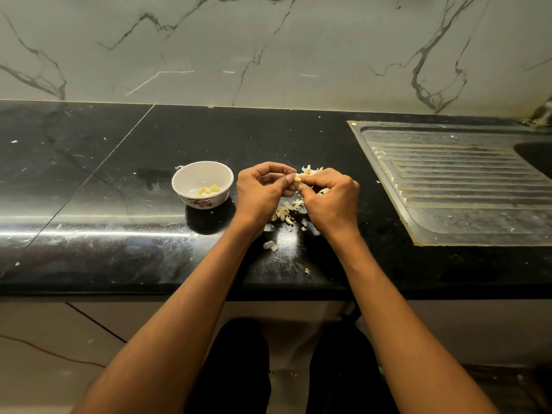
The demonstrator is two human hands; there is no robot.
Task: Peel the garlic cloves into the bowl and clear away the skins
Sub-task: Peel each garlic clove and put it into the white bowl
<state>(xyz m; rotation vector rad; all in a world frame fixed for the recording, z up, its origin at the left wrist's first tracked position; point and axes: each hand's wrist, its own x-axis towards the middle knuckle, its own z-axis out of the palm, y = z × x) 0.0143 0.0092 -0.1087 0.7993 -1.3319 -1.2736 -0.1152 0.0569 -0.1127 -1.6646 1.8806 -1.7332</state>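
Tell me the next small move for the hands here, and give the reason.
Probably finish stripping the skin, then carry the garlic clove left and drop it into the bowl. Both the left hand and the right hand pinch the clove above the counter, it looks mostly bare, peeled cloves already lie in the bowl, and the loose skins sit beneath the hands for clearing later.
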